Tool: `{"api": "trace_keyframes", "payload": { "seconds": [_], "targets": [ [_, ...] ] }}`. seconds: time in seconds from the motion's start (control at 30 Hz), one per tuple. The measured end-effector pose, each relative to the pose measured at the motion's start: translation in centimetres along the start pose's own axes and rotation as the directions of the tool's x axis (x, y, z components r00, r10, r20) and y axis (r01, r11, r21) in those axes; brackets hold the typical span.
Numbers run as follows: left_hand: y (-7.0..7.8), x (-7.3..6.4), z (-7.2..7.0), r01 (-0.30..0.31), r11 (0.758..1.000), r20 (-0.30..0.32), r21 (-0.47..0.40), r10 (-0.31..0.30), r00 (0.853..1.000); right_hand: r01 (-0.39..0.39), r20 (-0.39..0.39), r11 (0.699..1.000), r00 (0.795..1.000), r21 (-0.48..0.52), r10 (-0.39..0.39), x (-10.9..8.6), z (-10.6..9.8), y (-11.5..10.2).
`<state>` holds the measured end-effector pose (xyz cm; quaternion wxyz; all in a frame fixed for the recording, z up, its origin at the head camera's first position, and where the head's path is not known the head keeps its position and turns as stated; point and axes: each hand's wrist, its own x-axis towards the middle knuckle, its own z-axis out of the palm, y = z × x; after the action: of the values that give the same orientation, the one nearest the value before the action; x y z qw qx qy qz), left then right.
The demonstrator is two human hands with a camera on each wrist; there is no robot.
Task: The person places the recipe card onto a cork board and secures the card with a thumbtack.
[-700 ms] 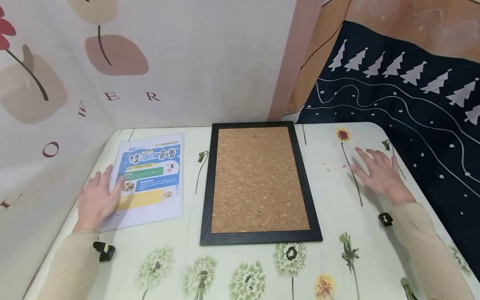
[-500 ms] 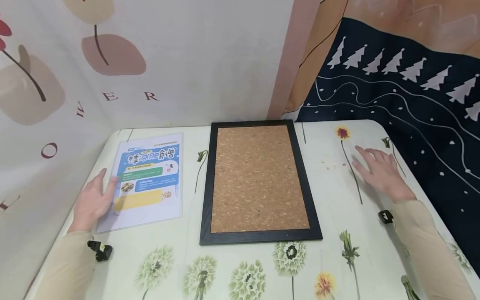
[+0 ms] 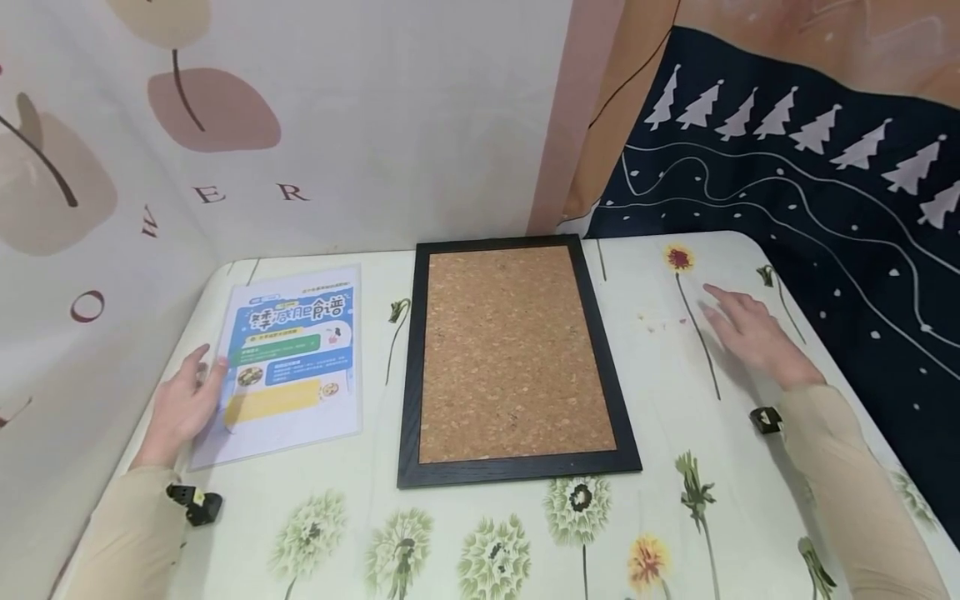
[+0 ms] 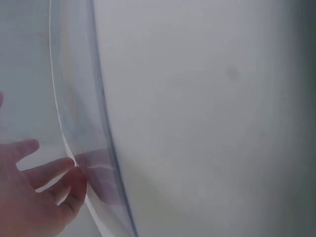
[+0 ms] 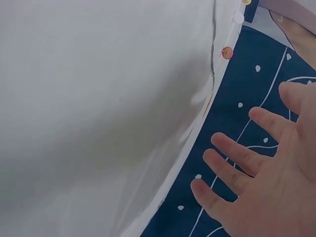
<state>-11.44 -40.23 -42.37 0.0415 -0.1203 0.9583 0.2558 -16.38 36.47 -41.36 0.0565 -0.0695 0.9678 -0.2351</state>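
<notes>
A printed poster sheet (image 3: 300, 446) in clear plastic, blue and white, lies at the left of the table. My left hand (image 3: 180, 408) is at its left edge, thumb over the margin and fingers bent beside the edge. In the left wrist view, the fingertips (image 4: 74, 168) touch the clear edge; I cannot tell whether they pinch it. A black-framed cork board (image 3: 517, 358) lies flat in the middle. My right hand (image 3: 757, 342) hovers at the right, holding nothing, fingers spread in the right wrist view. Near it are several small push pins, including a pink one (image 5: 227, 52).
A floral tablecloth (image 3: 435, 542) covers the table. A white printed curtain (image 3: 375, 125) hangs behind and at the left. Dark fabric with white trees (image 3: 780, 192) hangs at the right. Each forearm wears a small black device on its inner side.
My left hand has slid left off the poster's printed area to its edge, and its fingers have bent. The right hand has barely moved; the head view has shifted slightly.
</notes>
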Motion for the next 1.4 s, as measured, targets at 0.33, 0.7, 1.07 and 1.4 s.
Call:
{"api": "trace_keyframes", "payload": {
  "seconds": [0.33, 0.7, 1.07, 1.4],
  "targets": [
    [-0.3, -0.7, -0.8, 0.019, 0.993, 0.020, -0.117, -0.017, 1.000, -0.032, 0.048, 0.996, 0.998, 0.083, 0.028, 1.0, -0.1, -0.4],
    [-0.7, -0.3, -1.1, 0.124, 0.964, 0.036, -0.235, -0.119, 0.992, -0.041, 0.092, 0.979, 0.996, 0.200, 0.023, 1.5, 0.7, -0.6],
    [-1.1, 0.0, -1.2, 0.126, 0.922, 0.038, -0.365, -0.120, 0.992, -0.103, 0.099, 0.970, 0.992, 0.218, 0.083, 2.1, 1.1, -1.3],
    [-0.9, 0.5, -0.9, 0.208, 0.874, 0.079, -0.439, -0.193, 0.978, -0.183, 0.077, 0.959, 0.982, 0.215, 0.170, 2.8, 1.6, -1.6]
  ]
}}
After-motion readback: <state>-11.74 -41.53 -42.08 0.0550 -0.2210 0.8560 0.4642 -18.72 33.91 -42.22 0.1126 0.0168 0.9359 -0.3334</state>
